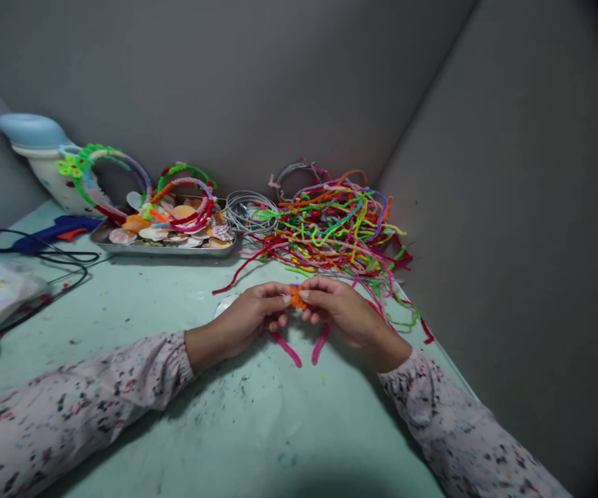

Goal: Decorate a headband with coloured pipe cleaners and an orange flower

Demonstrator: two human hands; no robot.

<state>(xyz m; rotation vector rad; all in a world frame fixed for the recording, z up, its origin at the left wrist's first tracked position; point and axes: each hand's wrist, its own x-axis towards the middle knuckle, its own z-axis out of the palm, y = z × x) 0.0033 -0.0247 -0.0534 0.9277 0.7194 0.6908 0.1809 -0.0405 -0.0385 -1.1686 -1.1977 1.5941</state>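
Between my two hands, above the middle of the table, is a small piece of bent orange pipe cleaner [298, 299]. My left hand [257, 308] pinches it from the left with thumb and forefinger. From the other side my right hand [338, 304] pinches it the same way, the fingertips almost meeting. Two pink pipe cleaner ends [320, 346] hang below the hands; how they join the orange piece is hidden by my fingers. A bit of purple shows just above the orange.
Behind my hands lies a tangled heap of coloured pipe cleaners [340, 225], beside coiled wire [251, 211]. A metal tray [174, 250] holds shells and wrapped hoops [187, 181]. At left are a blue glue gun [52, 233], black cable [39, 252], plastic bag [11, 294] and boot-shaped container [52, 166].
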